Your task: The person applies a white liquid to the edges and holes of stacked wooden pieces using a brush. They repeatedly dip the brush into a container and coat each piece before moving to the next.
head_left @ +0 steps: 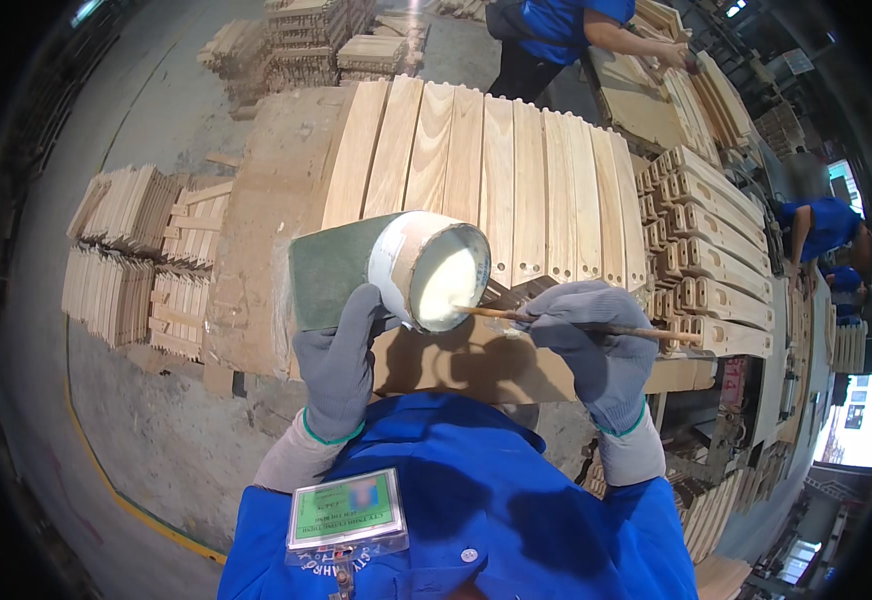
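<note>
Grey-gloved, the left hand (pixel 344 350) clasped the tub (pixel 393 262), tilted presumably to admit the right hand's (pixel 598 345) finger-pinched stick (pixel 498 313).

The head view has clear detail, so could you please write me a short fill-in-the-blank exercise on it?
1. The tub is held in the ____ hand.
2. The stick is held in the ____ hand.
3. The left hand and right hand are both gloved in the colour ____.
4. The wearer's shirt is coloured ____.

Missing words: left; right; grey; blue.
</note>
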A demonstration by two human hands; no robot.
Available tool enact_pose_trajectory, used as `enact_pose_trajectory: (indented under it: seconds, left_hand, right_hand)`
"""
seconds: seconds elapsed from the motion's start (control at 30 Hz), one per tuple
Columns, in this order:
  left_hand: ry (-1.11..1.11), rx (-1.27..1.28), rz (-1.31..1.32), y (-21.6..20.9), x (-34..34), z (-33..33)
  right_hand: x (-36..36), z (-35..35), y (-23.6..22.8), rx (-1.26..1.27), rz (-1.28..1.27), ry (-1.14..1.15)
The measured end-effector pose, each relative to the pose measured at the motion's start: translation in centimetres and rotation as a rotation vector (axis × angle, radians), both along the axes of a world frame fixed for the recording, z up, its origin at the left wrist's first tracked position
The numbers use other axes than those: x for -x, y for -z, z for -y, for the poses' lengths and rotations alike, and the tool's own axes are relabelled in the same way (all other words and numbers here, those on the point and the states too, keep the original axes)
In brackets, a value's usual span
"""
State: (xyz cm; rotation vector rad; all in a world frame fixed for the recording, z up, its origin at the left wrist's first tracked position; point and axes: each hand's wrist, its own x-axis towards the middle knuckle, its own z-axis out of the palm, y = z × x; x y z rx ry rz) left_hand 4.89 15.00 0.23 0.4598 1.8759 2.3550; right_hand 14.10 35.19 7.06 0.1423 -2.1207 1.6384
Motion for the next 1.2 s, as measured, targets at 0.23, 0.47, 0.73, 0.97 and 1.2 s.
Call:
enact_pose_trajectory:
  seconds: [0.23,0.47,0.73,0.97,1.2]
  left_hand:
    - [0.174,-0.263,0.331,1.9,-0.4,-1.3]
    - [0.157,0.301,-0.342,3.2,-0.6,-3.3]
    - [0.171,-0.069,0.004,2.3,2.3,-1.3]
    - [0.095,0.08,-0.087,2.4,3.1,0.9]
    - [0.138,0.04,-0.002,3.1,3.0,1.8]
  right_hand:
    - [-0.7,0.1,-0.2,0.67,0.114,0.283]
    - [-1.2,-2.7,1.6,0.983,0.288,0.306]
    - [-2.2,-8.4,2.4,0.433,0.12,0.617]
    - [-1.8,-9.7,5.1,0.034,0.205,0.679]
    - [-1.2,-9.7,5.3,0.049,0.132,0.668]
